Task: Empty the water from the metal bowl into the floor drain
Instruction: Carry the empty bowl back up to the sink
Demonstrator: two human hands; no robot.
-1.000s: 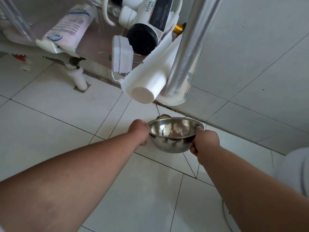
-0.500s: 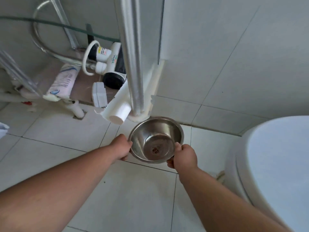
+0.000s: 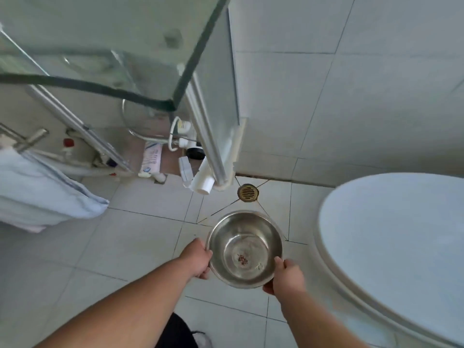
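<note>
I hold a round metal bowl (image 3: 244, 248) level above the white tile floor, its mouth facing up. A few small reddish-brown bits lie at its bottom; I cannot tell whether any water is in it. My left hand (image 3: 197, 258) grips the bowl's left rim and my right hand (image 3: 286, 276) grips its near right rim. The brass floor drain (image 3: 247, 192) with a slotted grate sits in the floor just beyond the bowl, near the wall.
A white toilet with its lid down (image 3: 394, 249) fills the right side. A glass-topped stand with a metal leg (image 3: 208, 144), a white pipe end (image 3: 202, 184) and bottles stands left of the drain. A light blue towel (image 3: 42, 194) hangs at far left.
My view and the bowl have risen away from the floor and pulled back toward me. The drain, hidden behind the bowl before, now shows beyond it. Both hands keep their grip.
</note>
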